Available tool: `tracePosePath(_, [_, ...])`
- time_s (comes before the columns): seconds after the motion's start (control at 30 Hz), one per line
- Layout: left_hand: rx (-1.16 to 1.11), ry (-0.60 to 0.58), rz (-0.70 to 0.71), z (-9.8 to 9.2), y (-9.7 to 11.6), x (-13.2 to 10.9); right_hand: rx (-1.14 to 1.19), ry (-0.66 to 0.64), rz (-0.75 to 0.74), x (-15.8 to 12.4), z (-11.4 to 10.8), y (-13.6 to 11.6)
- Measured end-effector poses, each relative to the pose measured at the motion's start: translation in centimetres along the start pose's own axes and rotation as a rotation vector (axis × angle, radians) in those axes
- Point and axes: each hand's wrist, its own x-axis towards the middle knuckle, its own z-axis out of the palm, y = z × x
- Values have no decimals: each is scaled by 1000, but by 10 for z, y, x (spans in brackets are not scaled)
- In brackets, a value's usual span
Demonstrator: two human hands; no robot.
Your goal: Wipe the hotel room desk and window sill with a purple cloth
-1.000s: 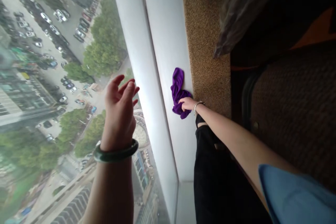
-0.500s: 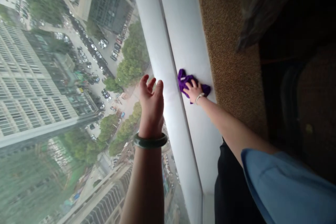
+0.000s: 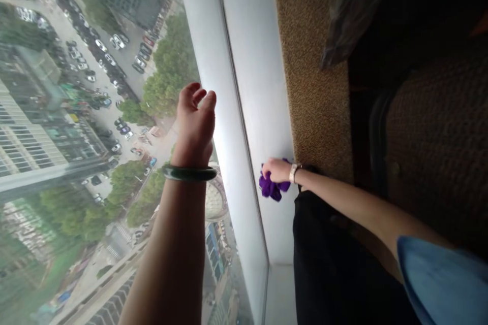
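Observation:
A crumpled purple cloth (image 3: 271, 189) lies on the white window sill (image 3: 253, 56), bunched under my right hand (image 3: 277, 169). The fingers of that hand are bent round the cloth, and a watch is on its wrist. My left hand (image 3: 196, 119) is raised in front of the window glass (image 3: 125, 172), with loosely curled fingers apart from the thumb and nothing held. A dark green bangle (image 3: 189, 173) circles the left wrist. Whether the left hand touches the glass, I cannot tell.
A pale window frame (image 3: 206, 51) runs along the glass, with a dark seam between it and the sill. Beside the sill is a strip of brown carpet (image 3: 312, 86). Dark grey fabric (image 3: 343, 15) hangs at the upper right, near a dark chair-like shape (image 3: 430, 127).
My right hand has drawn the cloth along the sill toward my body, its spread fingers now bent round it. My left hand sits slightly further left and higher in the picture.

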Motion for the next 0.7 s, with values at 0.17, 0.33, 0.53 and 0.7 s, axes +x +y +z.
tracePosePath(0.17, [83, -30, -59, 4, 11, -9, -194, 323, 181, 54, -130, 59])
tracePosePath(0.33, [0, -42, -39, 3, 7, 1, -411, 393, 278, 64, -90, 85])
tracePosePath(0.53, [-70, -55, 39, 5, -10, -36, -458, 273, 192, 24, -5, 71])
tracePosePath(0.7, [-267, -45, -22, -3, -72, -168, -421, 268, 266, 23, -8, 68])
